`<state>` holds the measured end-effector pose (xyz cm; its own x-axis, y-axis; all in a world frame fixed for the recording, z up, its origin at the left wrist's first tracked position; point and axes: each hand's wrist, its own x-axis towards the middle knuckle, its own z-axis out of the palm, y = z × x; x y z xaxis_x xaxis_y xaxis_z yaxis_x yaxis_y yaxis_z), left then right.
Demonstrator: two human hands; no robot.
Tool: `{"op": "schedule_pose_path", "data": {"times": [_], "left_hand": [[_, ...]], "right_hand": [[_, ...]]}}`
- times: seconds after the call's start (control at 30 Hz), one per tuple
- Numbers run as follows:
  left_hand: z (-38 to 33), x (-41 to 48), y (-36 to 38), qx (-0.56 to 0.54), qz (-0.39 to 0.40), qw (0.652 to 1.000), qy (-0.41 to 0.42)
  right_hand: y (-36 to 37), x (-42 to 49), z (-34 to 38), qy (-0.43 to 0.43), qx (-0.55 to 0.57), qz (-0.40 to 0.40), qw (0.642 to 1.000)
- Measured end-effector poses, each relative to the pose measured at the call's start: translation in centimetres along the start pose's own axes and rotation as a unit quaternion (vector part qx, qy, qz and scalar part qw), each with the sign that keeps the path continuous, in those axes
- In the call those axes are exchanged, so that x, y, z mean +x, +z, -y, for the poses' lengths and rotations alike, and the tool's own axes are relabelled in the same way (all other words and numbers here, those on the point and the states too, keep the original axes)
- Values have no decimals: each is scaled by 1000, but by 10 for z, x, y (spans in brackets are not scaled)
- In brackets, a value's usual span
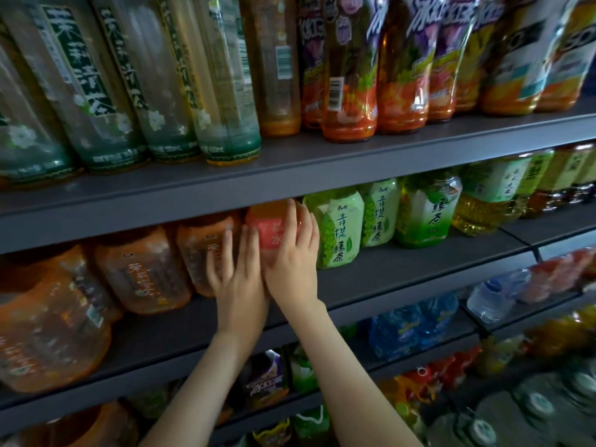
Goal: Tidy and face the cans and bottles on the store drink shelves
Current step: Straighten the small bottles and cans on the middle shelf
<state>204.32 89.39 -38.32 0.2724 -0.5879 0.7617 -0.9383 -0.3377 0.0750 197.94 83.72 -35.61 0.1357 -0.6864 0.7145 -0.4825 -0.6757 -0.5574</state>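
Pink-labelled bottle (269, 225) at centre frame, upright on the middle shelf (403, 262), between the orange bottles (145, 269) on its left and the green-tea bottles (338, 233) on its right. Bracketed by both hands. Left hand (240, 282) laid flat, fingers straight and spread, fingertips across the neighbouring orange bottle and the pink one's left side. Right hand (295, 256) against the pink one's right side, fingers straight and close together, reaching up to just under the shelf above. No pinch and no curled grip visible; thumbs mostly hidden, position impossible to tell.

Judged as roughly mid-job. Probably squaring or turning this one bottle to bring its label to the front. Green-tea row in the right half of the frame already facing forward, labels readable. Orange row in the left half upright but blurred, facing hard to judge.

On the top shelf, pale jasmine-tea bottles (96, 91) at upper left lined up. One red-labelled bottle (350, 85) at upper centre turned barcode-forward and standing ahead of its neighbours, likely wanting a turn. Lower shelves at bottom right, with blue water bottles (409, 324) and mixed drinks, looking jumbled though blurred; probably left to do.
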Motion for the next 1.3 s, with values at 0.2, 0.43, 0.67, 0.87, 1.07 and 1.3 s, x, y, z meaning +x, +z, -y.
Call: {"op": "schedule_pose_path", "data": {"times": [0.2,0.43,0.67,0.87,1.07,1.3], "left_hand": [[-10,9,13,89,38,995,-21],[-26,-28,0,-7,29,999,-45],[-33,-131,-13,-97,43,991,-80],[-23,-199,6,-58,108,991,-44],[-70,-119,-33,-161,12,987,10],[-155,-9,-3,-112,13,993,25]], "right_hand": [[-3,1,-26,-56,-170,105,978],[-56,-57,-58,-44,-46,49,997],[-64,-167,-104,90,-9,-10,996],[-37,-188,-111,176,31,135,975],[-93,-99,-80,101,74,-108,986],[-136,61,-168,217,24,-80,972]]}}
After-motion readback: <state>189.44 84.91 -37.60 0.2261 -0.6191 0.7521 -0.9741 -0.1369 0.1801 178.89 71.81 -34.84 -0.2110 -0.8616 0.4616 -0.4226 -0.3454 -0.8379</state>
